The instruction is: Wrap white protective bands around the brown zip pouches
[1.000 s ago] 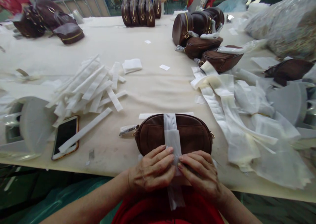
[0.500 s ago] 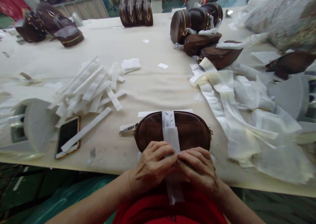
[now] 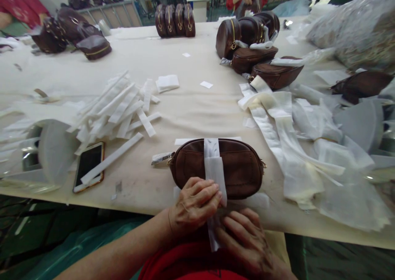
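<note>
- Long cream-coloured worktable (image 3: 191, 107), a bit scuffed near the front edge, with people working at the far end.
- The small oval brown bag (image 3: 240, 169) lies flat at the near edge, right in front of the person. It looks like soft, matte, suede-ish leather with gold hardware at the ends.
- A white strip (image 3: 213, 164), thin and papery or foamy, already runs over the bag's middle from the far side to the near side. Its tail hangs loose below the table edge, so I'd say the wrap is partly done and the end isn't secured.
- The left hand (image 3: 194, 206) has its fingers curled and pins the strip against the bag's near edge.
- The right hand (image 3: 243, 241) is lower, by the dangling tail. I can't tell if it's actually gripping it.
- Around it: a pile of spare strips (image 3: 114, 107), a phone (image 3: 88, 167), crinkly wrapping sheets (image 3: 296, 148), and a row of upright bags (image 3: 175, 20).
</note>
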`<state>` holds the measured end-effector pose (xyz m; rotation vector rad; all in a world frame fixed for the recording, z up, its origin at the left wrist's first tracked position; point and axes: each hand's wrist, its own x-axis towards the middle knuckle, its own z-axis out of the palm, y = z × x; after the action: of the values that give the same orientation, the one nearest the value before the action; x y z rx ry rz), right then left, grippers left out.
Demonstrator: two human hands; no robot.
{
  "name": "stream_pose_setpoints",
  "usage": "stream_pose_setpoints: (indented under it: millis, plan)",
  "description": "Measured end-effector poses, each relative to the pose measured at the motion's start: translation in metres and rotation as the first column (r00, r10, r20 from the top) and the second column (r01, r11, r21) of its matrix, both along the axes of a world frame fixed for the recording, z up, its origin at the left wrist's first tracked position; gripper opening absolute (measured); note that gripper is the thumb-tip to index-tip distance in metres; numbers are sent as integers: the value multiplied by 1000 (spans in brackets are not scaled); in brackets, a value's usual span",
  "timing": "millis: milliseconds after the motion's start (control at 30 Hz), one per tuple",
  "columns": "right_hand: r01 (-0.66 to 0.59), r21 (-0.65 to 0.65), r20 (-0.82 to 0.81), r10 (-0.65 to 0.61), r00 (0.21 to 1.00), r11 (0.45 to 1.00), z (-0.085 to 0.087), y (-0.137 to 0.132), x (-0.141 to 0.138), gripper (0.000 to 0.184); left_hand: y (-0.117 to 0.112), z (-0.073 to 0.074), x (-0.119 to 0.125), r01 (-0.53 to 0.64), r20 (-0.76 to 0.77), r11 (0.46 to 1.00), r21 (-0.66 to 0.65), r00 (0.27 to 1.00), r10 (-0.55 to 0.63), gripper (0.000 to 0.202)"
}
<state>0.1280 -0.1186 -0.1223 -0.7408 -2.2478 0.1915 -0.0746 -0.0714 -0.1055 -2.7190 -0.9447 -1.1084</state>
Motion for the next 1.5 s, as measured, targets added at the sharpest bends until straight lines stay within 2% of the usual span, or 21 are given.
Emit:
stream_pose_setpoints:
  millis: [133, 267, 400, 500, 633, 833, 967, 1100, 1200, 1300, 1400, 1500]
  plan:
    - [-21, -8, 12, 21, 1000, 1000, 20, 8, -8, 37, -4, -1, 2, -44, -9, 998, 55, 999, 44, 13]
    - [-39, 25, 32, 39, 999, 999, 34, 8, -6, 35, -3, -3, 4, -56, -23, 994, 88, 998, 59, 14]
    - [-78, 81, 118, 68, 991, 994, 46, 13, -4, 35, 1, -6, 4, -37, -27, 994, 107, 999, 40, 13]
    - [-109, 69, 143, 99, 985, 992, 59, 25, -6, 34, 2, -5, 2, -12, -28, 995, 102, 999, 15, 13]
    - [-171, 62, 95, 164, 982, 983, 70, 46, -10, 33, 2, -1, -2, 8, -59, 999, 35, 998, -6, 14]
    - [-223, -60, -22, 223, 975, 973, 62, 75, -18, 21, 1, -2, -8, 63, -14, 996, -63, 998, -64, 22]
    - [-201, -184, -87, 188, 978, 962, 56, 91, -24, 16, 1, -5, -10, 100, 54, 987, -128, 994, -94, 23]
    - [-113, -285, -71, 97, 993, 952, 52, 94, -28, 18, 2, -6, -12, 142, 90, 977, -161, 988, -129, 23]
    - [20, -364, -40, -37, 999, 931, 47, 90, -28, 19, 2, -7, -13, 168, 106, 972, -164, 983, -152, 22]
    - [103, -389, -21, -120, 993, 916, 43, 87, -29, 18, 2, -6, -12, 189, 166, 967, -169, 973, -161, 22]
    - [133, -372, -12, -148, 989, 919, 40, 86, -32, 17, -2, -2, -10, 153, 238, 975, -162, 965, -112, 23]
    - [145, -372, -14, -161, 987, 917, 40, 87, -34, 17, -6, 2, -6, 57, 148, 992, -114, 988, -40, 30]
